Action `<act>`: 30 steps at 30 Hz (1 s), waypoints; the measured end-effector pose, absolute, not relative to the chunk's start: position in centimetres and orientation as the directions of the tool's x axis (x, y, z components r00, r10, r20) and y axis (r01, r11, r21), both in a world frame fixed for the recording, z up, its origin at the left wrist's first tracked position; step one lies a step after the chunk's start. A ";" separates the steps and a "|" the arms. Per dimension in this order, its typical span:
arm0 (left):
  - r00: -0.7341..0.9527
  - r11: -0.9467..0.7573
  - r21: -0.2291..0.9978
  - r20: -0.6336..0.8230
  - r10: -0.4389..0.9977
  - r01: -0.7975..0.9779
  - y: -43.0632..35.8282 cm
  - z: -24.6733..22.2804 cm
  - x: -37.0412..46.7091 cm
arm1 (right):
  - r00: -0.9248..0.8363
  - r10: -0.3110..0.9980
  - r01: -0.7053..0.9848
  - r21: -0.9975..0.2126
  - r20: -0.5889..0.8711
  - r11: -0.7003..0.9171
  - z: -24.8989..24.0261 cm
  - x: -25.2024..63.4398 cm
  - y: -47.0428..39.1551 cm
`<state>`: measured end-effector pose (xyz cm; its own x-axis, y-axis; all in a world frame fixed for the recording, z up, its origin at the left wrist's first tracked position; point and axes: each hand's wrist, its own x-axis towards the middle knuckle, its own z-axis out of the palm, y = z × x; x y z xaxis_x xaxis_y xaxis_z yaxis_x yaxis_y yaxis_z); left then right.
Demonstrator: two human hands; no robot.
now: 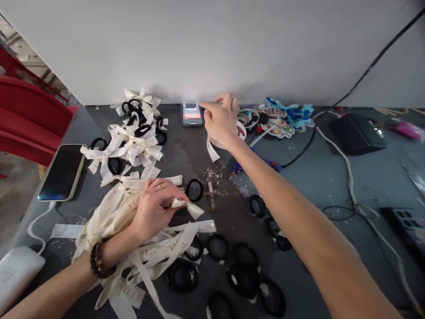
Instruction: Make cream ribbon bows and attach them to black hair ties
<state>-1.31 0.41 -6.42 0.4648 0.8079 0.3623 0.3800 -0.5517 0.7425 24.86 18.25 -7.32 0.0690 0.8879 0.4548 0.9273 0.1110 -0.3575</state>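
Observation:
My left hand (157, 206) wears a ring and pinches a small cream ribbon bow (189, 207) between thumb and fingers. Beneath it spreads a heap of loose cream ribbons (113, 208) with printed gold letters. One black hair tie (194, 190) lies just beyond the bow. At the back, my right hand (222, 118) stretches its index finger to the right edge of a lit phone (191, 115); whether the tip touches the screen I cannot tell. Its other fingers are loosely bent with nothing visible in them. A ribbon roll (241, 130) sits beside that hand, partly hidden.
Finished bow hair ties (136, 137) are piled at the back left, near a dark phone (63, 173) on a white cable. Several black hair ties (244, 274) lie in front. Behind my right forearm are a blue glue gun (265, 165), its cord and a black box (358, 134).

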 end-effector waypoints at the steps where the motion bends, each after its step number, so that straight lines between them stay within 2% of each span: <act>1: 0.464 -0.552 0.742 0.363 0.808 0.381 0.4 -6.4 -1.3 | 0.077 0.887 0.929 -0.355 0.455 0.101 -7.2 25.0 17.9; 6: 0.465 -0.547 0.734 0.351 0.813 0.402 0.4 -6.2 -1.3 | 0.086 0.865 0.926 -0.361 0.494 0.114 -6.4 25.1 15.3; 9: 0.464 -0.540 0.735 0.342 0.817 0.410 0.4 -6.3 -1.3 | 0.036 0.849 0.917 -0.355 0.527 0.182 -5.3 24.4 12.6; 12: 0.464 -0.543 0.726 0.341 0.818 0.423 0.4 -6.4 -1.3 | -0.031 0.869 0.899 -0.367 0.495 0.241 -3.7 23.3 9.1; 16: 0.460 -0.540 0.720 0.337 0.821 0.436 0.4 -6.3 -1.2 | -0.142 0.941 0.833 -0.476 0.307 0.281 -2.0 21.7 4.1; 21: 0.442 -0.538 0.719 0.347 0.827 0.441 0.4 -6.3 -1.3 | -0.203 0.972 0.792 -0.565 0.115 0.232 -1.7 20.2 -0.7; 30: 0.423 -0.538 0.711 0.360 0.832 0.453 0.4 -6.3 -1.2 | -0.204 0.978 0.738 -0.662 -0.033 0.132 -2.3 19.5 -1.9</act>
<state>-1.22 0.41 -6.27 0.4227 0.8316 0.3602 0.4529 -0.5381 0.7109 19.53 -1.92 -2.28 -0.2043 0.9783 -0.0331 0.7381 0.1318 -0.6617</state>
